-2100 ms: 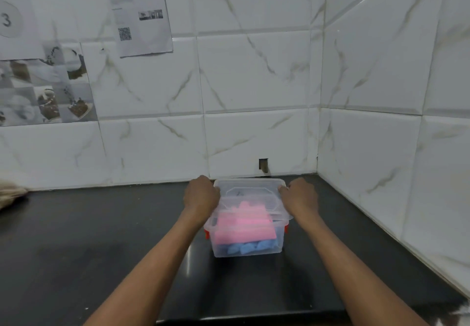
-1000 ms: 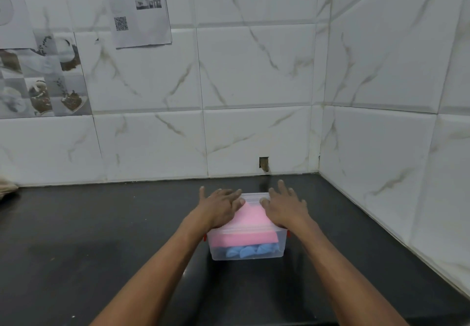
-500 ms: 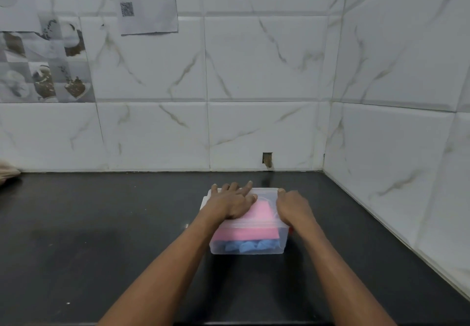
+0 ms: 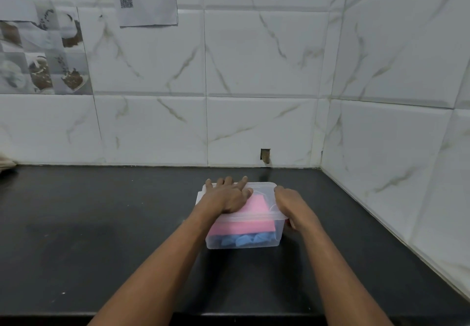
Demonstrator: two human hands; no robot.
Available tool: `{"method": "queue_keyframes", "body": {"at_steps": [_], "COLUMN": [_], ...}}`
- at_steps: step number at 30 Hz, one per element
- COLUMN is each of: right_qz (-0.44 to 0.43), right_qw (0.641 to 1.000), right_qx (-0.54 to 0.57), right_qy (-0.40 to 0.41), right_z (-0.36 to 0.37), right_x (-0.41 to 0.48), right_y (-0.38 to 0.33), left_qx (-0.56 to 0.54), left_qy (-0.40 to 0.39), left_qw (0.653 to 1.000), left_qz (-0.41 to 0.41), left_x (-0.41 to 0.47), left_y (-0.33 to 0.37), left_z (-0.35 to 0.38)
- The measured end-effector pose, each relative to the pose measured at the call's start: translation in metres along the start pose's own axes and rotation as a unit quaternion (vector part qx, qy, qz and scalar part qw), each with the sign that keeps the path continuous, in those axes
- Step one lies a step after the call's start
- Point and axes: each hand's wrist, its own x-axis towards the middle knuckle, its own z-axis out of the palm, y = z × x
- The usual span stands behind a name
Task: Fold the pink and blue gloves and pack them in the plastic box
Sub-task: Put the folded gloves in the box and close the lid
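Gloves sit folded inside the plastic box [image 4: 244, 243] on the counter [image 4: 101, 224], pink [image 4: 241, 226] over blue [image 4: 244, 239]. Left hand [image 4: 226, 197] presses flat and open on the lid [image 4: 262, 188] to shut it. Right hand [image 4: 290, 204] curls around the side, maybe working a clip.

Kitchen: tiled walls [image 4: 267, 53], black counter [image 4: 101, 224]

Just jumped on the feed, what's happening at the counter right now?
A person is closing up a clear plastic box on the black counter. The left hand lies flat on the lid, pressing down, while the right hand grips the box's right edge, apparently working the clip there. Inside, the folded pink gloves lie on top of the blue gloves. Packing looks done; only securing the lid remains.
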Motion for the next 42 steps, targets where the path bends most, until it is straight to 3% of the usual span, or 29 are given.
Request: {"method": "queue_keyframes", "body": {"at_steps": [4, 7, 15, 26, 28, 29, 31, 33, 34, 37, 40, 42], "right_qz": [-0.054, -0.064, -0.102, -0.131, -0.139, -0.142, -0.149, -0.160, -0.169, -0.188, -0.185, -0.186], "right_qw": [0.985, 0.974, 0.973, 0.947, 0.944, 0.944, 0.943, 0.946, 0.944, 0.933, 0.933, 0.932], "right_qx": [-0.125, -0.152, -0.184, -0.278, -0.286, -0.288, -0.288, -0.275, -0.280, -0.306, -0.307, -0.311], "right_qy": [0.103, 0.154, 0.094, 0.090, 0.087, 0.082, 0.073, 0.061, 0.052, 0.031, 0.019, 0.017], "right_z": [0.000, 0.003, 0.001, 0.003, 0.003, 0.002, 0.002, 0.003, 0.003, 0.004, 0.003, 0.002], "right_x": [0.002, 0.005, 0.011, 0.006, 0.006, 0.005, 0.004, 0.003, 0.003, 0.003, 0.002, 0.002], "right_y": [0.003, 0.003, -0.004, -0.011, -0.011, -0.011, -0.010, -0.009, -0.010, -0.011, -0.012, -0.012], "left_qx": [-0.003, -0.004, -0.008, -0.008, -0.002, 0.012, -0.012, -0.155, -0.224, -0.408, -0.575, -0.630], "left_qy": [0.002, 0.003, -0.011, -0.023, 0.016, 0.075, 0.210, 0.208, 0.180, 0.110, 0.098, 0.147], "left_qw": [1.000, 1.000, 1.000, 1.000, 1.000, 0.997, 0.966, 0.928, 0.913, 0.866, 0.763, 0.709], "left_qz": [-0.001, -0.002, -0.010, 0.003, -0.003, -0.028, -0.149, -0.268, -0.290, -0.270, -0.278, -0.281], "left_x": [0.001, 0.000, -0.004, -0.005, -0.008, -0.009, -0.013, -0.020, -0.023, -0.034, -0.040, -0.039], "left_y": [0.001, 0.000, 0.003, 0.003, 0.004, 0.004, -0.003, -0.018, -0.027, -0.040, -0.042, -0.043], "left_z": [0.000, 0.001, -0.002, -0.004, -0.004, -0.005, -0.011, -0.015, -0.012, -0.001, 0.007, 0.012]}}
